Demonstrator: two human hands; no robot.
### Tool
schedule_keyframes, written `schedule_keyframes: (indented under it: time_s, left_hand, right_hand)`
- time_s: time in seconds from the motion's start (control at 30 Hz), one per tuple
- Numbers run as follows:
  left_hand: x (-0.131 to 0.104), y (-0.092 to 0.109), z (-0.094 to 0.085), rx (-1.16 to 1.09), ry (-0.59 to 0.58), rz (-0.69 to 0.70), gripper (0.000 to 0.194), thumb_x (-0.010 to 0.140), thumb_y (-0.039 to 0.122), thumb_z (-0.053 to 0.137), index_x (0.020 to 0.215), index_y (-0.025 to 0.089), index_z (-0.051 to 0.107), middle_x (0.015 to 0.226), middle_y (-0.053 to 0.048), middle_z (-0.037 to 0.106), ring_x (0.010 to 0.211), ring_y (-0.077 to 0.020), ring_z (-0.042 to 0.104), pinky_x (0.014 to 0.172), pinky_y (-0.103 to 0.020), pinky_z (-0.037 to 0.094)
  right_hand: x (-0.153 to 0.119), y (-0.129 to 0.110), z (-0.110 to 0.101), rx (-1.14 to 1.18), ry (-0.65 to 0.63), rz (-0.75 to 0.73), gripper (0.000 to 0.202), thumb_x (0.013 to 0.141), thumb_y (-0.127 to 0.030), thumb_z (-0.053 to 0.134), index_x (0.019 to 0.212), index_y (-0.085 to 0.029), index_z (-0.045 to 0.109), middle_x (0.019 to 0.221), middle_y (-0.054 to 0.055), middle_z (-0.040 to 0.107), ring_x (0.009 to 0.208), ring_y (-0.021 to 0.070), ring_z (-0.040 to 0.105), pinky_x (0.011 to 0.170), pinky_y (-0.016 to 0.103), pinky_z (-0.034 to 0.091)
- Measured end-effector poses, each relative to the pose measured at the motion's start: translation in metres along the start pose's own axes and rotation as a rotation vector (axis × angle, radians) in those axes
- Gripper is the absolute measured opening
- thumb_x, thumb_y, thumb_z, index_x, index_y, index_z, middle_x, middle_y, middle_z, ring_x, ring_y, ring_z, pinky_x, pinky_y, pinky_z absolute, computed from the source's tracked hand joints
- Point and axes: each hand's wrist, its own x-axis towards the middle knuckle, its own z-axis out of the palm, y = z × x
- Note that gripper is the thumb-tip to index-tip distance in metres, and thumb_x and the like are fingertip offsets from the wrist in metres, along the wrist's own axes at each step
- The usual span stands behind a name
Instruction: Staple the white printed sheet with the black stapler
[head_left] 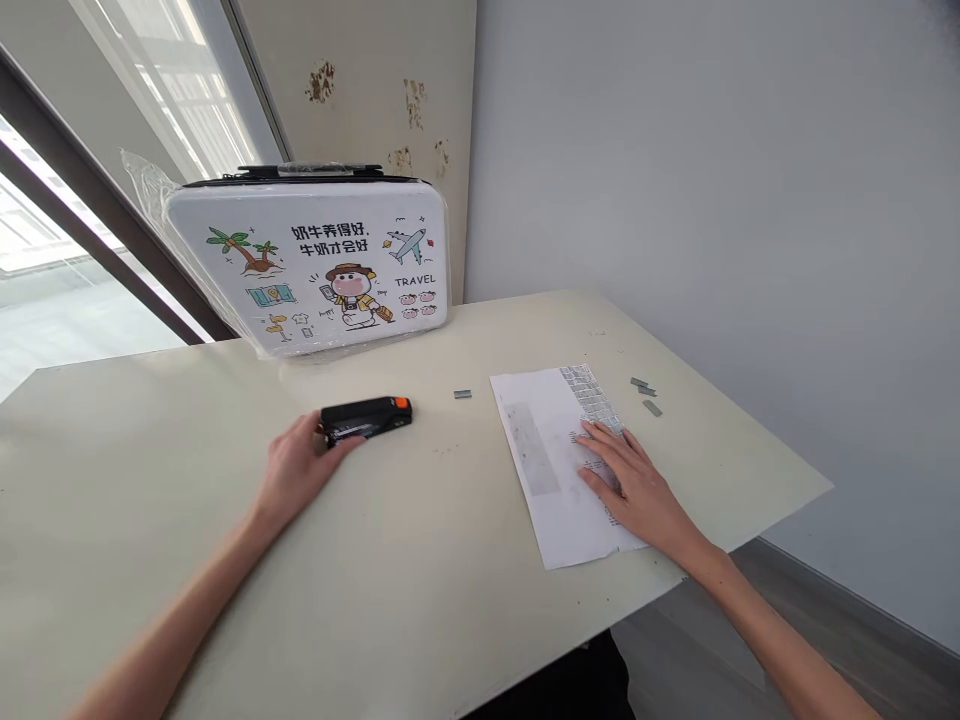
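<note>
My left hand [296,460] is wrapped round the rear end of a black stapler [369,416] that lies on the table; an orange patch marks its far end. My right hand [630,485] lies with fingers spread on a white sheet of paper [570,530], which carries printed text and a grey rectangle. Between the stapler and the paper is a short strip of staples [463,394]. Several more staple strips [652,408] are scattered to the right of the paper.
A white case [300,290] with cartoon travel prints, wrapped in clear plastic, stands at the back left of the cream table [360,600]. Behind the table's right side rises a grey wall [675,200]. A window is at far left.
</note>
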Motion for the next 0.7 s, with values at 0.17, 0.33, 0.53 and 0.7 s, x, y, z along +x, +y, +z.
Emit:
schedule_keyframes:
  time_s: [0.17,0.33,0.53,0.7]
  left_hand:
    - [0.036,-0.026,-0.011,0.005,0.035,-0.108,0.049,0.079,0.070,0.066,0.096,0.024,0.065,0.095,-0.008,0.074,0.096,-0.0334,0.071,0.088,-0.042,0.054]
    - [0.036,-0.032,-0.010,-0.027,0.040,-0.166,0.053,0.077,0.070,0.070,0.106,0.025,0.064,0.102,-0.009,0.076,0.104,-0.0361,0.070,0.093,-0.047,0.055]
    - [0.011,-0.025,-0.011,-0.145,0.145,-0.235,0.085,0.072,0.062,0.081,0.141,0.023,0.050,0.139,-0.013,0.064,0.118,-0.0362,0.067,0.101,-0.052,0.055]
    - [-0.025,-0.011,-0.019,-0.136,0.410,-0.095,0.062,0.085,0.052,0.071,0.137,0.022,0.053,0.138,-0.014,0.056,0.118,-0.0307,0.063,0.093,-0.043,0.057]
  right_hand:
    - [0.003,0.013,-0.002,-0.044,-0.019,-0.002,0.049,0.108,-0.050,0.040,0.153,-0.032,0.047,0.169,0.001,0.038,0.158,0.0259,0.031,0.131,0.058,0.023]
    - [0.010,0.040,-0.010,-0.091,-0.052,0.009,0.053,0.109,-0.053,0.036,0.158,-0.033,0.042,0.171,0.000,0.035,0.159,0.0255,0.030,0.132,0.056,0.023]
    - [0.011,0.048,-0.010,-0.153,-0.051,-0.020,0.059,0.109,-0.052,0.034,0.165,-0.034,0.030,0.175,-0.002,0.020,0.161,0.0269,0.019,0.132,0.057,0.021]
    - [0.009,0.047,-0.007,-0.218,-0.041,-0.039,0.062,0.108,-0.054,0.035,0.167,-0.036,0.025,0.175,-0.002,0.018,0.161,0.0290,0.020,0.131,0.058,0.022]
